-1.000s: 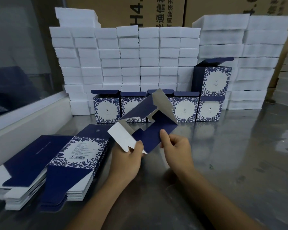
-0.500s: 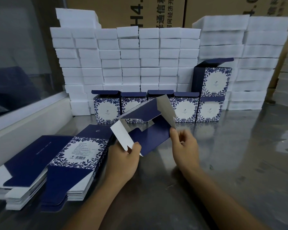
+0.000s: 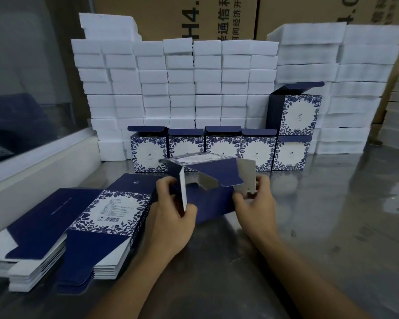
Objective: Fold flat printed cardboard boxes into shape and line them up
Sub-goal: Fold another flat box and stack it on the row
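Tabletop [image 3: 332, 226]: brushed metal, glossy w/ blurry reflections. Half-folded box [image 3: 207, 199]: thin printed cardboard, matt navy outside, plain grey-white inside. Flat blanks stack [image 3: 106, 217]: same card, matt print. White blocks [image 3: 182, 88] at back: foam-like, soft matt. Cartons [image 3: 217, 17] behind: brown corrugated cardboard.

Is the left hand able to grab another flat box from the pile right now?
Probably not yet. The left hand is busy gripping the half-folded box, though the pile of flat boxes lies right beside it with nothing between.
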